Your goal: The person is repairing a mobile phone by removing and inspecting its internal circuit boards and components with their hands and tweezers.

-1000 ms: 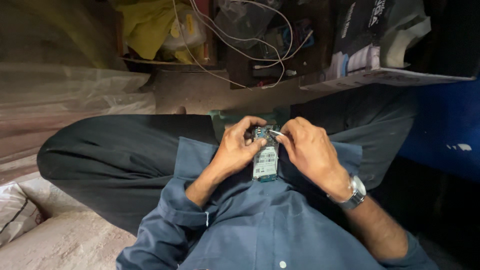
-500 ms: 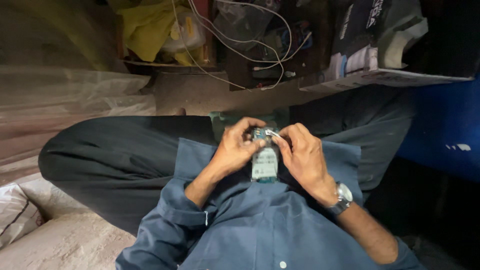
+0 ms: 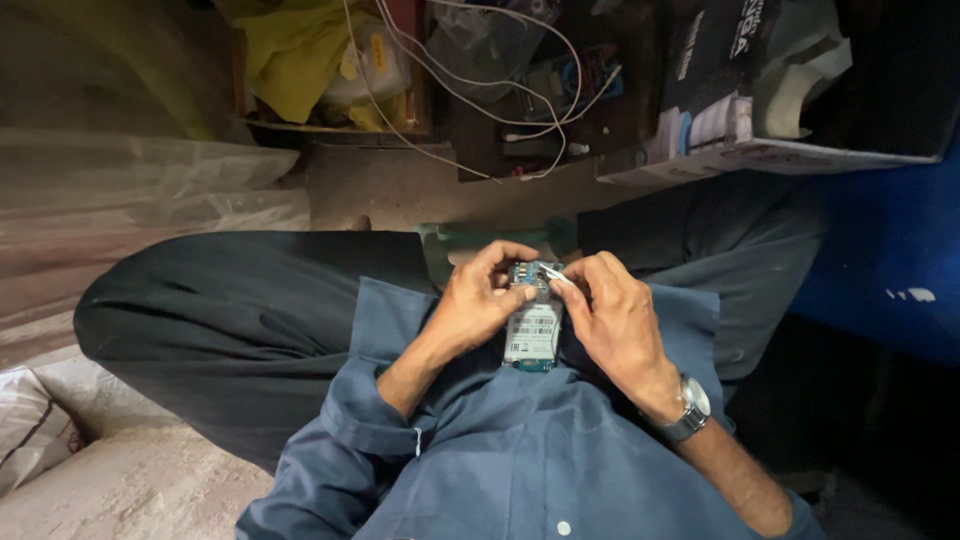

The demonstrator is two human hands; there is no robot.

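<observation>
I sit cross-legged in dark trousers and a blue shirt. My left hand (image 3: 478, 300) grips a small opened mobile phone (image 3: 533, 332) by its left side, its back showing a white label and a green board edge. My right hand (image 3: 612, 318), with a metal wristwatch on the wrist, pinches at the phone's top end with thumb and forefinger. A thin pale piece shows at those fingertips; I cannot tell what it is. The phone is held over my lap, close to my chest.
White cables (image 3: 470, 90) trail over a dark box of parts ahead. Yellow cloth and bags (image 3: 320, 60) lie at the far left, a cardboard box (image 3: 740, 110) at the far right, a blue surface (image 3: 880, 270) to my right, and plastic-wrapped bundles (image 3: 130, 190) to my left.
My right hand has shifted slightly left and closer over the phone's top end. The left hand and the phone have stayed almost still.
</observation>
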